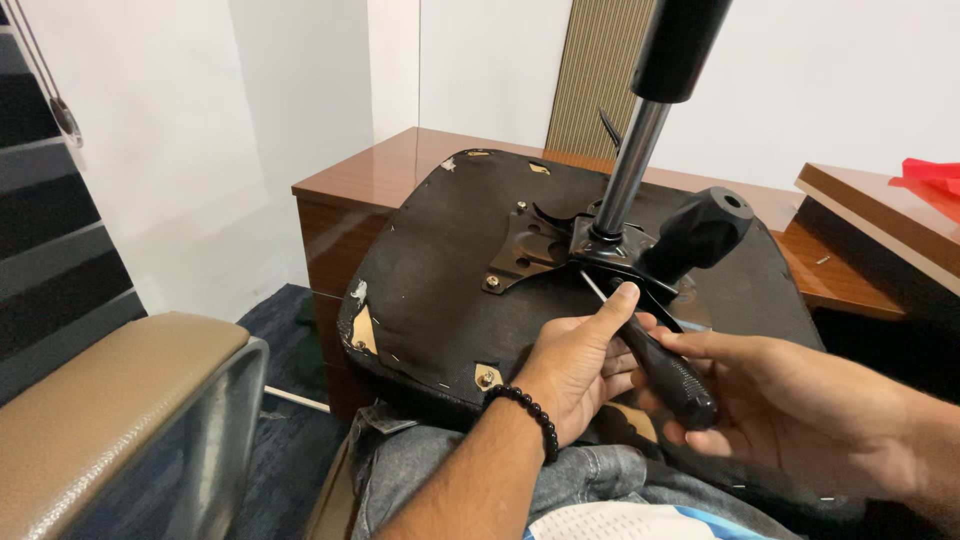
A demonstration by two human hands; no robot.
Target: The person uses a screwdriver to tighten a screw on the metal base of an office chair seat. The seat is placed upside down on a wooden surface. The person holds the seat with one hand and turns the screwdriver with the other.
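Observation:
An upturned black chair seat [450,260] rests on my lap, its underside facing up. A metal mounting plate [530,255] is bolted at its centre, with a chrome gas cylinder [632,165] rising from it and a thick black knob [697,232] beside it. My left hand [575,365], with a black bead bracelet on the wrist, grips the shaft end of a black-handled screwdriver [665,372]. Its thin metal tip points toward the plate. My right hand [770,395] cups the screwdriver handle from below.
A glossy brown wooden desk [380,175] stands behind the seat, with a second desk top [880,215] and something red [935,175] at the right. A tan padded chair arm [110,400] sits at the lower left. Dark blue carpet [290,440] covers the floor.

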